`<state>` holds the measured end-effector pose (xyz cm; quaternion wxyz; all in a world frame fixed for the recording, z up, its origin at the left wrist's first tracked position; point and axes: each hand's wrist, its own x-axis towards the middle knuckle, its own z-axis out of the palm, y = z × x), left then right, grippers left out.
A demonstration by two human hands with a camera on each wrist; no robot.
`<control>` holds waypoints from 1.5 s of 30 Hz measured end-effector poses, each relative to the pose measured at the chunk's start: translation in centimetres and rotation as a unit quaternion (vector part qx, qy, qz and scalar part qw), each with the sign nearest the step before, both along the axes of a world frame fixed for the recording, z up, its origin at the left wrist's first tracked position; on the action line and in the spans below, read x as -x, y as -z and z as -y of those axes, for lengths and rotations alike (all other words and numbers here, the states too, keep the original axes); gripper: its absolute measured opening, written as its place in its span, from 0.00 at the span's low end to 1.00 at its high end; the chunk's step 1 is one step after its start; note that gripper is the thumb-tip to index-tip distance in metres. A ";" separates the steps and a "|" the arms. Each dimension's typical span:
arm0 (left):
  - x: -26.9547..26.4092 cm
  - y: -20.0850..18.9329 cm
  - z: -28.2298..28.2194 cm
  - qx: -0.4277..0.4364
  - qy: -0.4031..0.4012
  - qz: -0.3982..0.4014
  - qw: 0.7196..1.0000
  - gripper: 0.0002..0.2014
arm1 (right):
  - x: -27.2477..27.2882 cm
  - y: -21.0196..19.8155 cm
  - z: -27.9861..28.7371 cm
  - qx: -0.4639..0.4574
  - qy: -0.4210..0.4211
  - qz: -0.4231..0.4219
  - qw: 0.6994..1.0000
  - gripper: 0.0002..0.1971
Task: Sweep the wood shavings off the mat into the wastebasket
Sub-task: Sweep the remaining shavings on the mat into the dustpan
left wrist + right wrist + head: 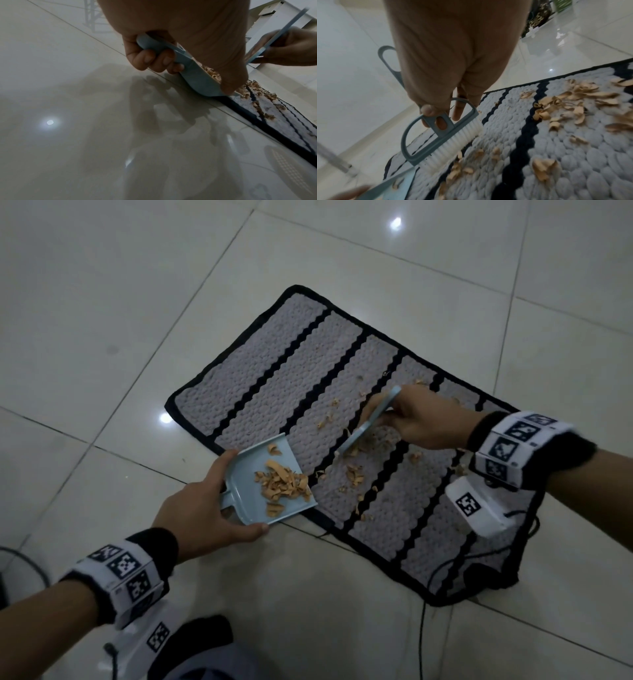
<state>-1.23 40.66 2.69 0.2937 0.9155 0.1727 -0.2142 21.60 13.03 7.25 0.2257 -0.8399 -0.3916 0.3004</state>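
A grey mat (281,371) with black stripes lies on the tiled floor. Tan wood shavings (354,474) are scattered over its near-right part. My left hand (202,508) grips the handle of a light blue dustpan (250,470), whose lip rests on the mat's near edge; a heap of shavings (281,484) lies in it. My right hand (421,422) holds a light blue hand brush (368,424) by its handle, white bristles (453,146) down on the mat just right of the pan. In the left wrist view the fingers (149,59) curl under the dustpan handle (154,43). No wastebasket is visible.
Glossy pale floor tiles (102,302) surround the mat. Black cables (479,556) trail over the mat's near-right corner. Dark fabric (205,635) lies at the bottom edge by my left arm. Dark patterned objects (537,16) stand far off in the right wrist view.
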 end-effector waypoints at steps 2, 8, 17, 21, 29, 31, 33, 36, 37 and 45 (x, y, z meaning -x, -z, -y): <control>-0.1 0.0 0.0 -0.008 0.000 -0.004 1.000 0.63 | -0.8 -0.6 0.0 -0.033 0.046 0.009 0.998 0.10; -0.7 -0.2 0.0 0.000 0.009 0.004 1.000 0.61 | -3.5 1.1 -2.5 -0.063 0.166 0.066 0.982 0.12; -1.3 -0.2 0.2 -0.021 0.020 -0.005 1.000 0.62 | 3.5 3.2 -1.8 -0.074 0.100 0.090 0.988 0.08; -1.5 -0.2 -0.1 -0.052 0.035 -0.011 0.998 0.61 | 3.1 1.2 -1.2 -0.100 0.168 0.082 0.977 0.15; -3.0 -0.9 -1.0 -0.101 0.094 -0.030 0.990 0.63 | 1.8 2.9 -3.5 -0.095 0.181 0.085 0.975 0.11; -3.2 -1.0 -1.1 -0.107 0.108 -0.031 0.988 0.63 | 3.7 3.2 -2.9 -0.082 0.125 0.080 0.985 0.10; -3.4 -1.0 -1.1 -0.117 0.118 -0.031 0.986 0.63 | 5.4 2.9 -1.8 -0.071 0.087 0.073 0.991 0.08; -3.6 -1.0 -1.2 -0.117 0.123 -0.028 0.985 0.65 | 6.3 1.4 0.3 -0.101 0.108 0.050 0.988 0.09; -3.7 -1.0 -1.2 -0.113 0.122 -0.029 0.986 0.65 | 6.4 0.8 1.0 -0.099 0.121 0.040 0.987 0.08; -3.8 -0.5 -0.6 -0.116 0.123 -0.019 0.985 0.62 | 7.8 -1.2 5.1 0.057 0.039 -0.083 0.994 0.09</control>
